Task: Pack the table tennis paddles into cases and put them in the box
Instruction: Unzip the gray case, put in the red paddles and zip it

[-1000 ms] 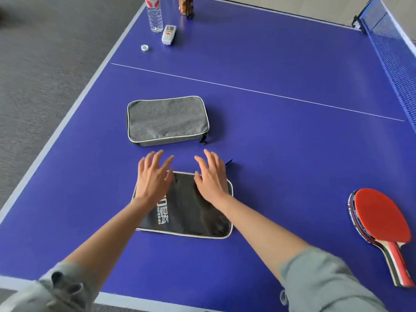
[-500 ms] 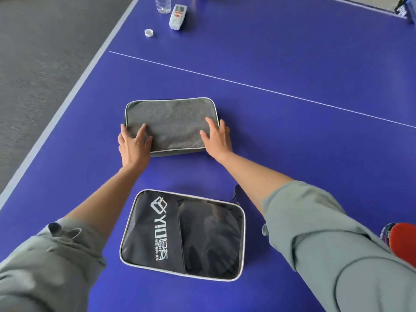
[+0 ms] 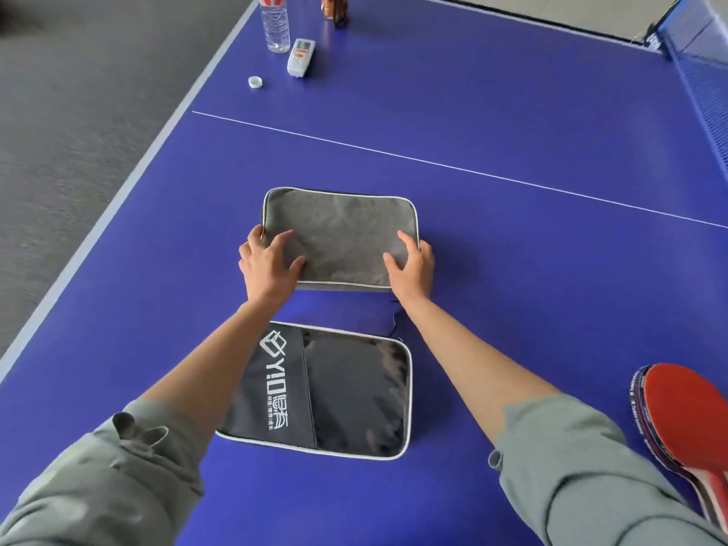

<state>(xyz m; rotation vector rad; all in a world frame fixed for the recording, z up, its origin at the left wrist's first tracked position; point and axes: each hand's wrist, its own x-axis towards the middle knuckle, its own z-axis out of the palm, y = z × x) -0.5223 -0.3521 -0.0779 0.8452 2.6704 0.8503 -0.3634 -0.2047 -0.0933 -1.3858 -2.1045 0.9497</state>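
Near us on the bench (image 3: 512,112) lay the black case (image 3: 315,392); paddles (image 3: 685,419) near right. Farther, we gripped the grey case (image 3: 338,234), long axis left-right: left hand (image 3: 268,266) and right hand (image 3: 411,266), fingers (image 3: 405,240) spread, at its near corners.

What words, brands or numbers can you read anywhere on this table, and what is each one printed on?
"YIO", beside a cube-like logo, in white on the black case.
Chinese characters next to and below it on the same case: too blurred to read.
Water bottle label: red and white, no legible text.
Remote control: display and buttons too small to read.
Red paddle edge: small print, unreadable.
Grey case: no text visible.
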